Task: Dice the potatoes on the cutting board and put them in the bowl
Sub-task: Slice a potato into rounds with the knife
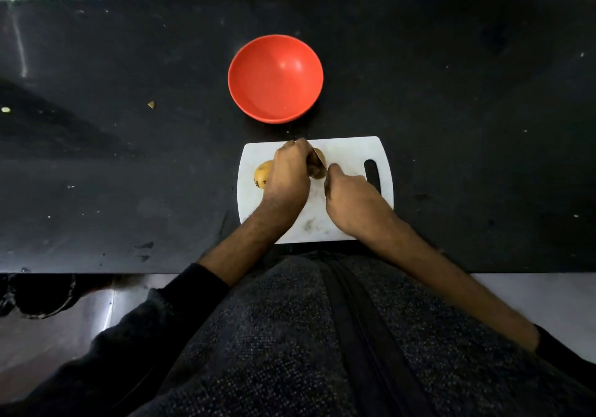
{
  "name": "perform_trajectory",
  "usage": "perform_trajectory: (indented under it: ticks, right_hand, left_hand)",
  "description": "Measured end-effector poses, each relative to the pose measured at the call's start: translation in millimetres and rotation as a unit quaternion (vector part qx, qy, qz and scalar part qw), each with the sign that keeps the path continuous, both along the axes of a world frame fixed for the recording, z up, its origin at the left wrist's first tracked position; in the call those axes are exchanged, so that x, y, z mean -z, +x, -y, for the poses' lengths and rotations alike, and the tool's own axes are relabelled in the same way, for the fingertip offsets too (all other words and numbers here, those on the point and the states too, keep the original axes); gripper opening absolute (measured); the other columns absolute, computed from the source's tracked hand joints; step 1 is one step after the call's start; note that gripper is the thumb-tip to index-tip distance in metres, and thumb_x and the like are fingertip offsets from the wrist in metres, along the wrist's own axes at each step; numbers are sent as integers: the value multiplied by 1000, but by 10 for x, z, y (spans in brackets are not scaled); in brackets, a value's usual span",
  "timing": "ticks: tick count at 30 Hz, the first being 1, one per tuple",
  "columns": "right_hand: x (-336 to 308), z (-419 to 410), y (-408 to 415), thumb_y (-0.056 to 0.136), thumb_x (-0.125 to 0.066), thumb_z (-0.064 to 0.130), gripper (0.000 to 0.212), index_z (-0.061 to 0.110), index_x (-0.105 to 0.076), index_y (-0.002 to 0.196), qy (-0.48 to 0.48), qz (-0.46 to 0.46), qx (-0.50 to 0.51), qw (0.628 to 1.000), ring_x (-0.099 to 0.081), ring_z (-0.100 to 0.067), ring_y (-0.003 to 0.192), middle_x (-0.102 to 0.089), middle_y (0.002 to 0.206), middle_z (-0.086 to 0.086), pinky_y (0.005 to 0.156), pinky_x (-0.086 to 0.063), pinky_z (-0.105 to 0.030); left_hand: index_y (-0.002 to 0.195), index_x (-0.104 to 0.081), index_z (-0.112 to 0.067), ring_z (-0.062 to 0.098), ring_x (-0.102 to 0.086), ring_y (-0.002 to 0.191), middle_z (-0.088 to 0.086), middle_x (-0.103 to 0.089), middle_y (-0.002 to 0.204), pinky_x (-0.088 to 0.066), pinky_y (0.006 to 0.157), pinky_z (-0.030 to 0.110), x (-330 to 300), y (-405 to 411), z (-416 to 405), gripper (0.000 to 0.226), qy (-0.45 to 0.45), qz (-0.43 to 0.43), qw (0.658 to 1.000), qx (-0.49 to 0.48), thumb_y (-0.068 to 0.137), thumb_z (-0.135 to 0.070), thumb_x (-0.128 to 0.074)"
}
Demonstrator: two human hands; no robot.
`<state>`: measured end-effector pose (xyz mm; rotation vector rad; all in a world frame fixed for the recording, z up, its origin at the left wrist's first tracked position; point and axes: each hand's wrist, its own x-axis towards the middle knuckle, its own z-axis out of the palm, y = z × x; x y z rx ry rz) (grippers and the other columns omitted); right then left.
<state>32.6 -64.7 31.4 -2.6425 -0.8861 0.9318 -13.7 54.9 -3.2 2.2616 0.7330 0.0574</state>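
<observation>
counter [451,110]: black, speckled, runs the full width; pale tiled wall along the 12 o'clock edge, light floor at 6 o'clock
board [348,152]: white, rounded corners, handle slot at its 3 o'clock end; sits at the near counter edge, dead centre, a few dark smudges near its 6 o'clock edge
bowl [275,78]: red, upright, nothing in it; at 12 o'clock from the board, close but apart
potato 1 [263,174]: whole, yellow-brown with dark spots, on the board at its 9 o'clock end, half hidden behind the left wrist
potato 2 [317,166]: brown, on the board about centre, between the two hands; mostly hidden
left hand [290,171]: fingers curled down over potato 2, gripping it from the 9 o'clock side
right hand [350,197]: fingers curled round a knife handle, index finger extended along the top
knife [322,162]: only a sliver of blade shows, at potato 2; can't tell if it's in the flesh
scrap [151,104]: small tan bit on the counter at 9 o'clock, well apart from the bowl
person: dark sleeves pushed up, dark knit top fills the lower frame
</observation>
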Motion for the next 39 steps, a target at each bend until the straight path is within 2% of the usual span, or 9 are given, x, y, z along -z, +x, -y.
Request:
perform_trajectory:
  ticks: [3,9,15,20,24,29,32,37,39]
  right_hand:
    - [18,80,-91,101,-36,19,24,16,-40,124,-8,-9,0,1000,-59,-26,78,-54,84,-5,66,-46,-39]
    - [95,6,-32,102,-37,20,25,14,-42,125,15,10,-1,1000,-53,-22,70,-58,87,-7,62,-41,-36]
    - [159,101,-124,102,-33,19,29,14,-36,130,-6,17,-11,1000,-50,-24,72,-59,92,-10,64,-44,-40]
    - [225,123,-166,101,-33,17,27,13,-37,127,6,24,-8,1000,-53,-26,70,-51,81,-6,60,-40,-39]
    - [299,71,-154,102,-32,21,30,15,-36,131,6,16,4,1000,-52,-24,73,-61,93,-11,61,-39,-38]
    - [353,183,-219,102,-31,21,29,14,-34,130,-17,1,-3,1000,-63,-32,81,-64,99,-15,64,-47,-43]
    - [366,336,-281,102,-33,19,30,11,-32,131,-30,0,-17,999,-64,-37,82,-63,97,-17,62,-40,-41]
    - [370,502,-351,101,-36,18,22,12,-32,122,-36,-19,-4,999,-53,-33,69,-56,84,-13,60,-36,-41]
    - [351,555,-372,101,-35,18,16,13,-32,116,-45,-27,-1,999,-47,-31,68,-48,79,-8,60,-36,-42]
  left_hand:
    - [76,-58,-19,11,-68,71,-2,-68,82,-61,68,37,34,-2,-42,33,-13,-5,1000,3,79,12,-48]
    - [66,-49,-25,6,-66,67,-6,-63,73,-59,67,30,-72,3,-15,42,-25,1,1000,-10,81,13,-51]
    - [73,-55,-14,11,-67,69,-1,-69,78,-58,67,23,-60,-10,-23,31,-51,4,998,-32,85,14,-45]
    - [76,-58,-7,11,-69,69,-4,-70,73,-57,65,18,-76,-15,-5,28,-102,14,993,-53,87,13,-43]
    - [73,-52,-9,3,-65,64,-13,-68,65,-49,59,11,-88,-29,18,31,-131,19,989,-63,89,15,-42]
    - [86,-53,-10,10,-66,73,-3,-68,84,-58,71,28,-1,-10,9,24,-63,-10,997,-47,88,12,-43]
    - [88,-52,-14,10,-65,76,1,-65,91,-59,72,37,56,6,4,27,-1,-23,999,-26,84,12,-46]
    - [94,-53,-12,7,-60,76,2,-67,91,-48,63,23,32,-8,26,27,13,-38,999,-27,86,13,-48]
    - [98,-53,-12,12,-62,81,1,-68,90,-51,65,29,20,-34,32,26,0,-37,999,-34,87,11,-51]
